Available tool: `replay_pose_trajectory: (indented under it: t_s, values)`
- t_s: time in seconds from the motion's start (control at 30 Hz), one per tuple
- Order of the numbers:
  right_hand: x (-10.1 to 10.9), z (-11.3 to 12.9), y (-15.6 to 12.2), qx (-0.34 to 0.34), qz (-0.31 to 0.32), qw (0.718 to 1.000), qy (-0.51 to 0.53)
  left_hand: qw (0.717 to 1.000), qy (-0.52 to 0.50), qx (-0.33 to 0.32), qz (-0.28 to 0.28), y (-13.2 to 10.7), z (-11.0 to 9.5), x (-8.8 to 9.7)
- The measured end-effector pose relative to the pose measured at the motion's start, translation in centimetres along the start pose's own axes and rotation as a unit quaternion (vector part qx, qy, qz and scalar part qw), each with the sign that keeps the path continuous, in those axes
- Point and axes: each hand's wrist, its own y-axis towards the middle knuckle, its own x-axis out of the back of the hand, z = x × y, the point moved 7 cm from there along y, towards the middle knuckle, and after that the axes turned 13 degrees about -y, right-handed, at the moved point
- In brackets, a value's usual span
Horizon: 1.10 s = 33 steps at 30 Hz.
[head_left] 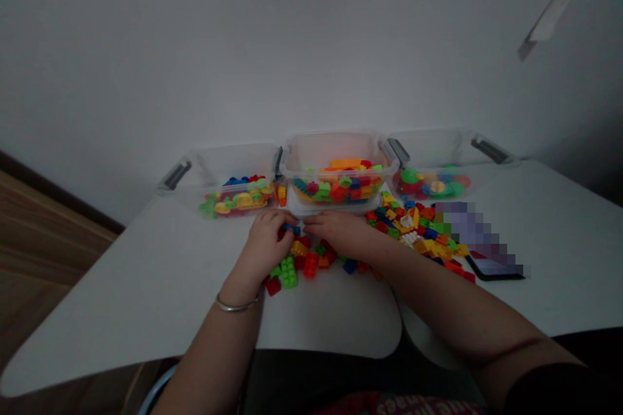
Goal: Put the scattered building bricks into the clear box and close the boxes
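Three clear bins stand in a row at the back of the table [146,285]. The left bin [228,172] holds blue, red, yellow and green pieces. The middle bin [335,149] holds mixed bricks with orange ones on top. The right bin [438,149] holds round green and red discs.

Loose bricks [413,227] lie in front, near a dark device [496,267]. The left hand [265,240], fingers curled, pinches a blue brick [291,228] just before the middle bin. The right hand [335,230] touches the same brick; whether it grips cannot be told.
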Motion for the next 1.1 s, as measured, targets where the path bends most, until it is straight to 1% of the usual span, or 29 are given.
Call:
replay_pose_trajectory:
  t_s: [0.13, 0.2, 0.43, 0.57, 0.73, 0.97, 1.03, 1.1]
  values:
    - [-0.8, -1.4, -0.1, -0.05, 0.031, 0.998, 0.002, 0.997, -0.029, 0.0, 0.073, -0.3, -0.2, -0.3]
    - [-1.1, -2.0, -0.2, -0.065, 0.042, 0.997, -0.008, 0.995, -0.025, -0.002, 0.093, -0.5, -0.2, -0.5]
    - [-0.8, -2.5, -0.3, -0.09, 0.065, 0.992, -0.053, 0.995, 0.012, -0.028, 0.097, -0.5, 0.3, -1.0]
    - [-0.2, -2.3, -0.4, -0.095, 0.07, 0.991, -0.07, 0.992, 0.023, -0.05, 0.115, -0.4, -0.2, -1.5]
    - [0.3, -2.3, -0.4, -0.097, 0.073, 0.989, -0.085, 0.991, 0.011, -0.074, 0.113, -0.5, -1.1, -1.7]
    - [0.5, -2.5, -0.5, -0.095, 0.079, 0.992, -0.038, 0.99, -0.02, -0.058, 0.123, -0.4, -1.5, -1.8]
    - [1.3, -2.7, -0.6, -0.089, 0.066, 0.994, -0.004, 0.99, -0.035, -0.059, 0.127, -0.4, -1.9, -1.7]
    - [2.7, -3.1, -0.9, -0.088, 0.034, 0.994, 0.052, 0.989, -0.041, -0.058, 0.131, -0.4, -2.2, -1.7]
